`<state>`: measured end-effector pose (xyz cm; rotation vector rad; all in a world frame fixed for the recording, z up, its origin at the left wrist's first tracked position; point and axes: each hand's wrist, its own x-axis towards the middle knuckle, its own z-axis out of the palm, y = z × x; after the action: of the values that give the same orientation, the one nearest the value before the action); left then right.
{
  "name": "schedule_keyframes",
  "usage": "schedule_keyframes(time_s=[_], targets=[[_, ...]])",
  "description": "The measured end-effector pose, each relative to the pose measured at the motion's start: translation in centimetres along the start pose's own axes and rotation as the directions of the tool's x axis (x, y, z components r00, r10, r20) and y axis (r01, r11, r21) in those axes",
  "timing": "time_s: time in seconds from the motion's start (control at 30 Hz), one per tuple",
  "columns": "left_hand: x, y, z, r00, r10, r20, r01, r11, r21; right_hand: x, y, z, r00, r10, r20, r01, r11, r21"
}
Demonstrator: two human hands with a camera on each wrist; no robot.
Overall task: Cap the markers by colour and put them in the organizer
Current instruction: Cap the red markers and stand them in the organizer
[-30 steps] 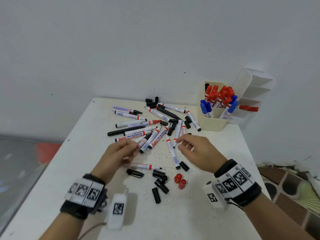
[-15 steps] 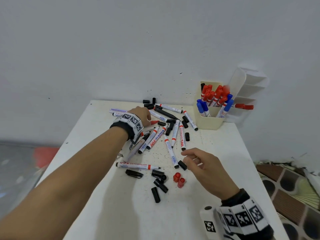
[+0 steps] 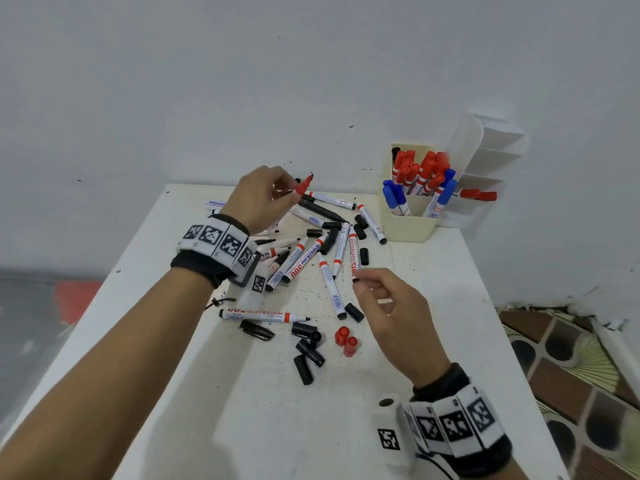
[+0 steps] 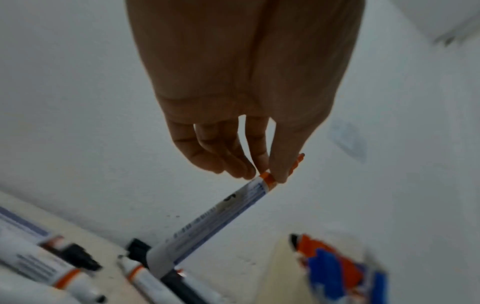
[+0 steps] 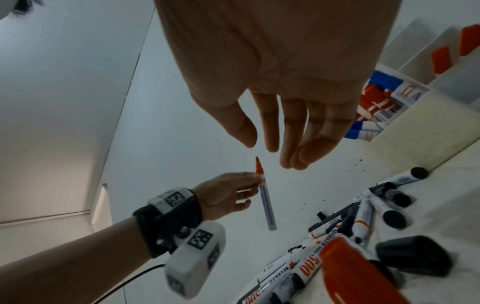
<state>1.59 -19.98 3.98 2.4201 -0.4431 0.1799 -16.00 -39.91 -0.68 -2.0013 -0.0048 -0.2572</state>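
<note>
My left hand [image 3: 277,195] is raised above the far side of the marker pile and pinches an uncapped red marker [image 3: 302,187] near its red collar. The tip points up and the white barrel [image 4: 215,224] hangs down over the table. The right wrist view shows that marker [image 5: 266,203] held in the air. My right hand [image 3: 363,285] hovers over the middle of the table, its fingers [image 5: 293,148] relaxed and holding nothing. Two loose red caps [image 3: 346,340] lie just left of its wrist. The cream organizer [image 3: 408,226] at the back right holds capped red and blue markers.
Several uncapped markers [image 3: 311,254] lie piled on the white table [image 3: 242,427], with black caps [image 3: 308,351] scattered near the front. A white shelf unit [image 3: 488,161] with one red marker leans against the wall behind the organizer. The table's right edge drops to a patterned floor.
My left hand reached into the back of the pile and has now lifted out of it with the red marker. My right hand drew back slightly and stayed empty.
</note>
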Motion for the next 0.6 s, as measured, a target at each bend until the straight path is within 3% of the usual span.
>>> schedule_keyframes(time_s=[0.1,0.2,0.33,0.4,0.47,0.53,0.6], targets=[[-3.9,2.3,-0.3,0.998,0.052,0.043,-0.037,0.953,-0.301,0.3,-0.7,0.7,0.999,-0.028,-0.029,0.03,0.999,0.042],[-7.7,4.1,0.6,0.982,0.079,0.171,0.03,0.831,-0.555,0.4,-1.3,1.0,1.0,-0.028,0.001,0.028,0.996,0.088],[-10.7,5.4,2.3,0.97,0.093,0.223,0.094,0.705,-0.703,-0.2,-2.1,0.6,0.994,-0.06,0.086,0.045,0.986,0.16],[-11.4,4.6,3.3,0.972,0.105,0.211,0.059,0.759,-0.648,-0.9,-2.0,0.1,0.995,-0.018,0.101,-0.005,0.976,0.217],[-12.0,3.2,4.4,0.956,0.121,0.266,0.018,0.884,-0.468,-1.9,-1.4,-0.5,0.996,0.037,0.078,-0.055,0.967,0.249],[-12.5,2.3,5.3,0.913,0.145,0.381,-0.069,0.976,-0.205,-2.9,-0.6,-0.9,0.993,0.107,0.049,-0.116,0.957,0.265],[-12.5,2.3,6.0,0.866,0.16,0.473,-0.151,0.987,-0.057,-3.7,0.1,-1.0,0.982,0.187,0.036,-0.188,0.931,0.314]])
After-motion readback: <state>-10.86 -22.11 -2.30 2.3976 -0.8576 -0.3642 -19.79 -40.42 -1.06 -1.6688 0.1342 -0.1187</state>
